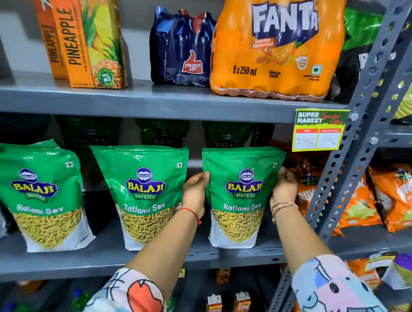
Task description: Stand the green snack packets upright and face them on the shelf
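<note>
Three green Balaji Ratlami Sev packets stand upright along the front of the grey middle shelf (106, 257), labels facing me. The right packet (242, 197) is gripped on both sides: my left hand (195, 193) holds its left edge and my right hand (284, 188) holds its right edge. The middle packet (144, 195) leans slightly left. The left packet (39, 195) stands at the far left. Behind them, more green packets (163, 134) stand in shadow at the back of the shelf.
The upper shelf carries pineapple juice cartons (85, 37), a Thums Up bottle pack (181, 51) and a Fanta pack (275, 48). A price tag (319, 131) hangs from that shelf's edge. A perforated grey upright (357, 129) stands right, with orange snack packets (387, 199) beyond it.
</note>
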